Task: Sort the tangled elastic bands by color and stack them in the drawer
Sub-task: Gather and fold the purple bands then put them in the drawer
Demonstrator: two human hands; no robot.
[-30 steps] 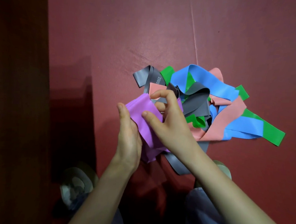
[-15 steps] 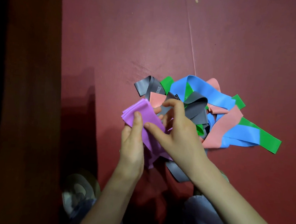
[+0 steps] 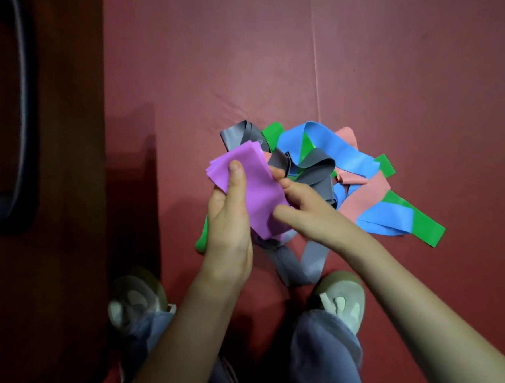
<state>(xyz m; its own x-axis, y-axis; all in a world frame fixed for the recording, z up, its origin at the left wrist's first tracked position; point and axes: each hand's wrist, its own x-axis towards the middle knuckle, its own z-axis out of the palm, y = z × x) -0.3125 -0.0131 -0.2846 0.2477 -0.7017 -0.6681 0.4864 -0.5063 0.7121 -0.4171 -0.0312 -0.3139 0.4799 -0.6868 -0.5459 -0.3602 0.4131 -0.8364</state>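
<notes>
Where both hands [image 3: 231, 216] grip it, the purple band's [image 3: 255, 179] lower end hides.

Folded band [image 3: 247, 180] held up between both hands, above the near-left edge of the tangled pile [image 3: 333, 179]. Left hand [image 3: 228, 219] on its left side, thumb on top; right hand [image 3: 303, 210] at its right edge, over the pile. Pile lies on the floor mat [image 3: 225, 54], centre-right, one strip trailing far right, other strips hanging below the hands toward the feet. Left shoe [image 3: 136, 300] and right shoe [image 3: 341, 299] on the mat, nearer the camera than the pile. Cabinet front [image 3: 45, 266] along the left edge, handle [image 3: 25, 85] at upper left.
</notes>
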